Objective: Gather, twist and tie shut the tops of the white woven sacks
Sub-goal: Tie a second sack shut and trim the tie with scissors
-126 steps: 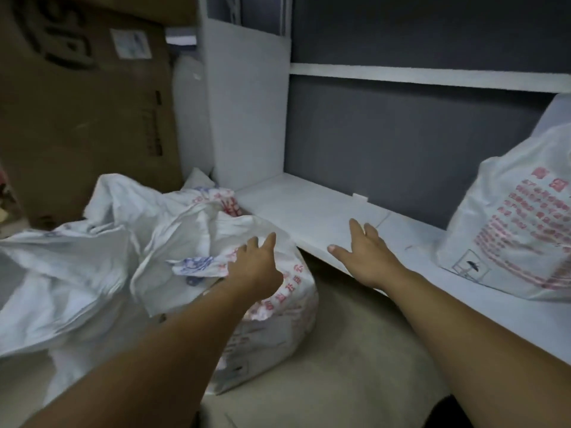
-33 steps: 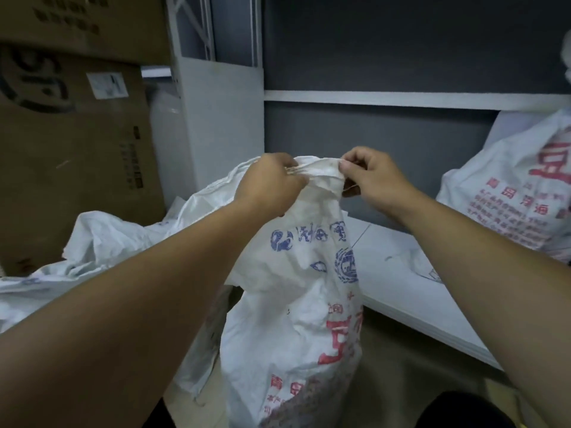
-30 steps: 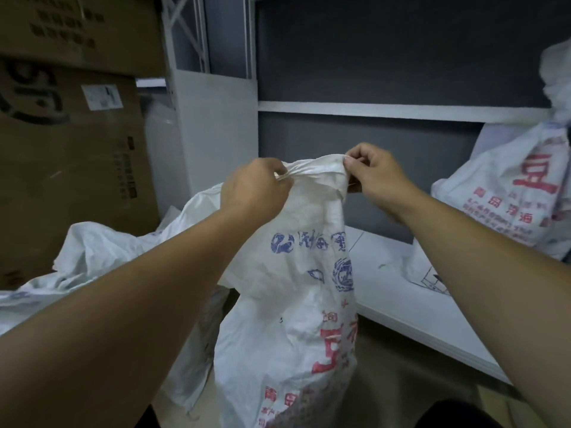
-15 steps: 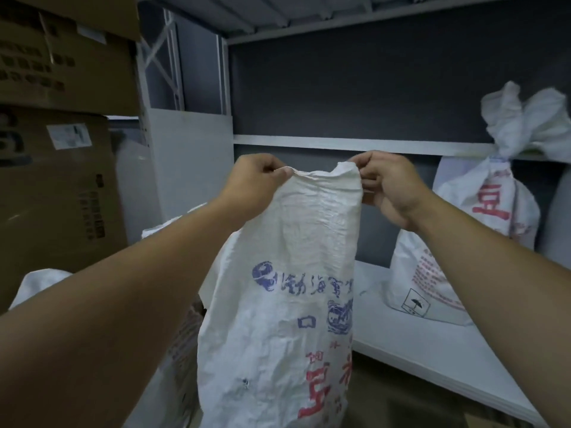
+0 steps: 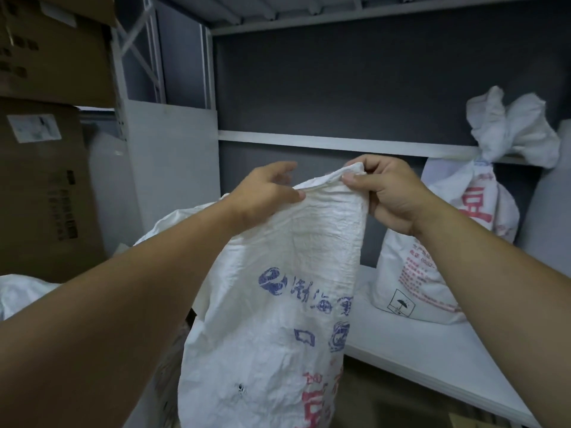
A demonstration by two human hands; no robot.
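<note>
Gathering mouth of crumpled white woven printed sack, we judge: our right hand pinches sack hem, left hand rests there, fingers loose. Next we bunch, twist.

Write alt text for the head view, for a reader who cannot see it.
A person's right hand pinches the top edge of a white woven sack held upright, the left hand touching the rim beside it. Behind, a tied sack sits on a white shelf.
</note>
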